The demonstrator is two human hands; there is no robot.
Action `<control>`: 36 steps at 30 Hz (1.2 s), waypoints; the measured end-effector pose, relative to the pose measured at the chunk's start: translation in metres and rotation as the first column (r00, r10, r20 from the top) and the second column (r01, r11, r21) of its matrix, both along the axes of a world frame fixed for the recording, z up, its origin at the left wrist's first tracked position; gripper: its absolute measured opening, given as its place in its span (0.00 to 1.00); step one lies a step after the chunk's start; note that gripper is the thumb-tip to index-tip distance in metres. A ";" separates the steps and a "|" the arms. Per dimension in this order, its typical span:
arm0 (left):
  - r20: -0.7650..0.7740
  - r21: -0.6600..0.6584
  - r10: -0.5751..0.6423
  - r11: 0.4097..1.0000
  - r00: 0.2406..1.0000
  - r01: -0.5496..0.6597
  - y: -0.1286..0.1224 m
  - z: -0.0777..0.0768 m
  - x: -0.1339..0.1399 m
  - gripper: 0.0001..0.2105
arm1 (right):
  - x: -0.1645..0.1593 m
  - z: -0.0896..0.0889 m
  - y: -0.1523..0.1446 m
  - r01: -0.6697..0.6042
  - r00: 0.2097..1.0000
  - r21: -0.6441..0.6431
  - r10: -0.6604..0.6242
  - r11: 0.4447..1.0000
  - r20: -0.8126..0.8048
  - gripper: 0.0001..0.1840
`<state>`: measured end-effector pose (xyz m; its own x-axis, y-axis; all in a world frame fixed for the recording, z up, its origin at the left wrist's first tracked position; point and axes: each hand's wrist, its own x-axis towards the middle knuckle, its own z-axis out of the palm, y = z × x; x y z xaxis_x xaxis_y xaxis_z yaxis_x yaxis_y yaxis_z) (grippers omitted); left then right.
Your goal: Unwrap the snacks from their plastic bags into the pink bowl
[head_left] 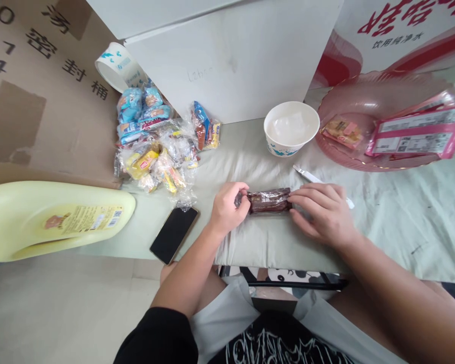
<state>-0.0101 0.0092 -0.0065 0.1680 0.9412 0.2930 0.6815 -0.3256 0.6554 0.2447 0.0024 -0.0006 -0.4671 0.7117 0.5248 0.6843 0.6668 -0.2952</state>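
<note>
A dark brown snack pack (269,200) in clear plastic film lies crosswise on the cloth before me. My left hand (228,208) pinches its left end between thumb and fingers. The opposite end is held by my right hand (323,213), fingers along the top and thumb below. Just beyond my right fingers lies a slim white utility knife (307,175), partly covered by that hand. A white paper bowl (291,124) stands behind the pack, and something pale shows inside it.
Wrapped snacks (151,146) are heaped at the left, near a tipped paper bowl (119,65) and a small snack packet (205,126). A phone (174,235), a yellow jug (60,220) and a carton (53,111) are leftward. A pink plastic basin (349,161) holds packets at right.
</note>
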 end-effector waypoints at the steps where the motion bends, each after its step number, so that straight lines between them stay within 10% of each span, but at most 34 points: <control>1: -0.001 0.015 -0.015 1.000 1.000 0.015 0.000 0.001 0.000 0.09 | -0.001 0.000 0.000 -0.041 0.999 -0.024 0.041 0.999 -0.002 0.09; 10: -0.093 0.324 -0.037 0.944 0.995 0.065 -0.011 0.006 0.007 0.06 | -0.002 -0.008 0.001 0.006 1.000 -0.066 -0.008 0.998 -0.018 0.18; 15: 0.010 0.278 0.032 0.960 0.999 -0.034 -0.006 0.006 0.001 0.05 | -0.003 -0.010 0.002 0.018 1.000 -0.088 -0.016 0.996 0.017 0.13; 23: -0.153 -0.127 -0.301 0.951 0.941 0.283 0.001 0.014 -0.031 0.07 | 0.003 -0.015 0.005 0.094 0.996 -0.149 -0.092 0.984 0.020 0.13; 36: 0.031 0.088 -0.042 0.995 0.999 0.039 0.004 0.013 -0.029 0.07 | 0.007 -0.009 0.005 0.217 0.976 -0.072 -0.214 0.973 0.048 0.06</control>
<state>-0.0388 0.0128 0.0066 0.1939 0.9044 0.3800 0.6451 -0.4094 0.6452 0.2516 0.0079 -0.0097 -0.3174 0.8352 0.4492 0.8215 0.4788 -0.3097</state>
